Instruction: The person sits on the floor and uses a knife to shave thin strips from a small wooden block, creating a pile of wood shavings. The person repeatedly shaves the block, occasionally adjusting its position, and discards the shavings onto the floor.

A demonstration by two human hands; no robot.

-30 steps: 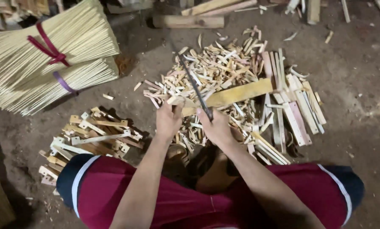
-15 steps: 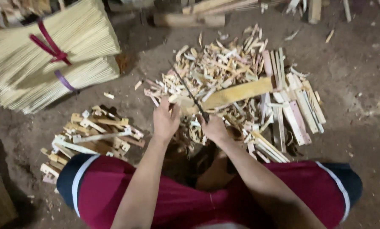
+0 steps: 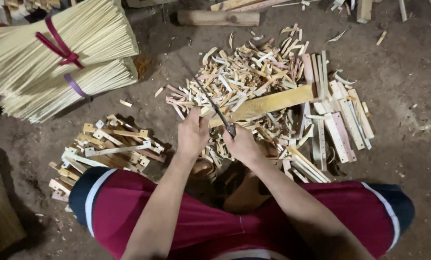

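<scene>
Right hand [image 3: 242, 144] grip clamped on knife [image 3: 215, 108] handle, left hand [image 3: 192, 132] grip closed on thin bamboo strip [image 3: 200, 113] at the blade, above bamboo offcut pile [image 3: 254, 82].

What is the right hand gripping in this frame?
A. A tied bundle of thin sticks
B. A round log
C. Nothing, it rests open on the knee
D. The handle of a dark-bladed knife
D: the right hand is closed around the handle of a knife whose dark blade points away over the heap of wood scraps.

Stick bundles [image 3: 56, 62] far left — offcut heap [image 3: 254, 82] ahead — slats [image 3: 340, 125] right.
</scene>
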